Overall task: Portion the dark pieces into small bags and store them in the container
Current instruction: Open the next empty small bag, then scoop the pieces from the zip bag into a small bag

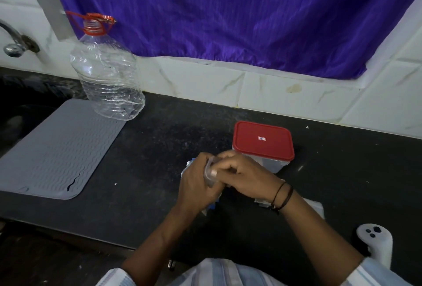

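While both hands, left hand (194, 180) and right hand (246, 176), pinch a small clear bag (209, 172) over the dark surface (159, 148), bagging seems underway (dark pieces unseen), so the red-lidded container (263, 144) just behind needs opening next.

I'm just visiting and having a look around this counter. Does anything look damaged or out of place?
Yes: the big clear bottle at the back left is crumpled and dented, and it has no cap. The grey mat beside it has a small tear near its front edge. The red-lidded container sits shut and looks fine.
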The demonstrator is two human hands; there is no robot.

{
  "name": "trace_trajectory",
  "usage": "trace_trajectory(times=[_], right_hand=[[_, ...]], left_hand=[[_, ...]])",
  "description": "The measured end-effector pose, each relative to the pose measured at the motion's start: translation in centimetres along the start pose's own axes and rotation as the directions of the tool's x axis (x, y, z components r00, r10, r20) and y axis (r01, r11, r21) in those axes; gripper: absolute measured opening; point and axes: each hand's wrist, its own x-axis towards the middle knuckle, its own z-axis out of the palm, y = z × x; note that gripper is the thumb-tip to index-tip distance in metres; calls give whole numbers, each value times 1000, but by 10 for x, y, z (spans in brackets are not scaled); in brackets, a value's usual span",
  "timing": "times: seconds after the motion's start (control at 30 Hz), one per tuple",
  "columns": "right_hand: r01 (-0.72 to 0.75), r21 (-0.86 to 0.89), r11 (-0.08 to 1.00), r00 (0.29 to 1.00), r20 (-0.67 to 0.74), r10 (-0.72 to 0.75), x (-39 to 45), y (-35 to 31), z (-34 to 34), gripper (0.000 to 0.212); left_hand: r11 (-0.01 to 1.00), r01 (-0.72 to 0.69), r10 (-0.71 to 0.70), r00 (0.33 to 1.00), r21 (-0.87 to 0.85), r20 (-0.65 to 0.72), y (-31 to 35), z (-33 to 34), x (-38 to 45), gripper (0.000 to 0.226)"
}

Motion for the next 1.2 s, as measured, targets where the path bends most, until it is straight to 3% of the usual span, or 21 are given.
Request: trace_trajectory(times=[0.07, 0.1, 0.17, 0.23, 0.3, 0.47, 0.57, 0.7, 0.87, 1.0, 1.1, 1.2], right_hand=[[50, 189, 981, 974, -227, -6, 1, 0, 2, 19], [53, 187, 981, 939, -344, 15, 2, 3, 4, 18], [-100, 17, 995, 885, -456, 97, 4, 18, 10, 19], [-338, -176, 924, 891, -376, 254, 5, 39, 23, 37], [-464, -240, 853, 876, -271, 400, 6, 54, 38, 48], [-485, -89, 870, 858, -241, 454, 7, 58, 61, 24], [-423, -94, 901, 873, -307, 378, 8, 52, 70, 11], [-418, -265, 869, 860, -425, 284, 8, 41, 71, 8], [-384, -415, 825, 895, -389, 220, 10, 31, 71, 11], [-395, -397, 829, 898, -357, 257, 14, 32, 73, 13], [-418, -270, 867, 883, -343, 319, 15, 38, 70, 3], [-449, -119, 885, 853, -351, 386, 12, 47, 68, 15]], left_hand=[[992, 129, -129, 988, -7, -88, -3, -8, 1, 26], [984, 176, -175, 974, -5, -141, -5, -13, 3, 29], [958, 287, -281, 934, -3, -220, -9, -23, 7, 28], [911, 412, -393, 885, 24, -251, -15, -34, 12, 27], [855, 509, -480, 849, 97, -221, -23, -43, 14, 29], [677, 707, -721, 693, 205, -6, -35, -46, 12, 45], [635, 741, -760, 650, 221, 3, -37, -43, 9, 45], [604, 783, -793, 610, 150, 10, -45, -38, 9, 39], [465, 856, -861, 497, -225, 111, -44, -31, 10, 31], [330, 839, -866, 452, -433, 215, -34, -25, 9, 26], [313, 800, -841, 484, -512, 242, -32, -23, 6, 23], [355, 760, -808, 542, -545, 230, -31, -20, 3, 20]])
